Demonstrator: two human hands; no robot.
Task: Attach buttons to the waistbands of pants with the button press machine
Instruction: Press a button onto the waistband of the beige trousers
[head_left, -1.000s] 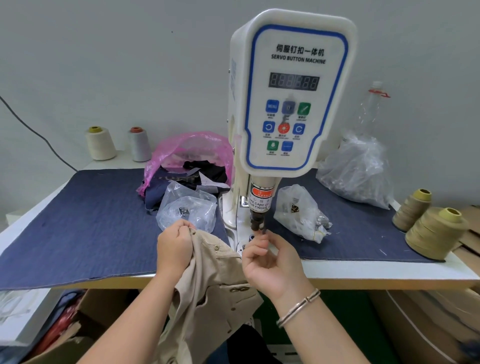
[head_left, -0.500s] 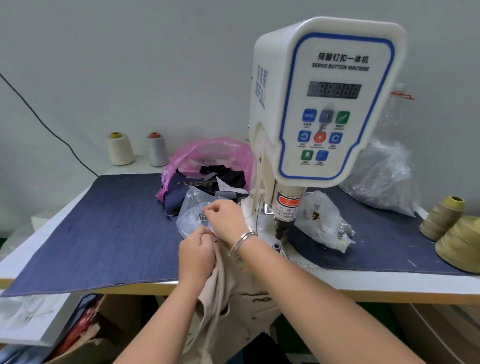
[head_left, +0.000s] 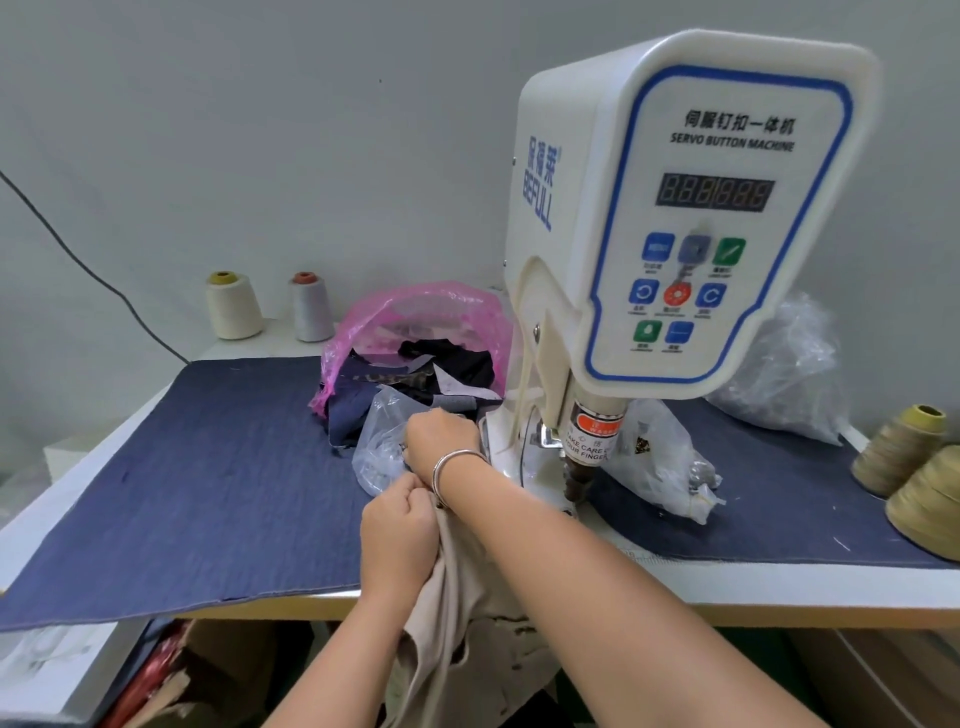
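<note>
My left hand (head_left: 397, 535) grips a bunched fold of the beige pants (head_left: 457, 639), which hang over the table's front edge. My right hand (head_left: 441, 441), with a silver bracelet at the wrist, reaches across into the clear plastic bag of buttons (head_left: 379, 447) left of the machine; its fingertips are hidden in the bag. The white servo button machine (head_left: 691, 218) stands to the right. Its press head (head_left: 579, 480) hangs over the base with nothing under it.
A pink bag of dark fabric scraps (head_left: 415, 348) sits behind the button bag. Another clear bag (head_left: 660, 457) lies right of the press head, a bigger one (head_left: 779, 374) behind it. Thread cones stand at back left (head_left: 234, 306) and far right (head_left: 898, 452). Denim cloth (head_left: 197, 467) covers the table.
My right hand left the press head and crossed left into the button bag. My left hand keeps its grip on the pants. The view has moved closer and leftward.
</note>
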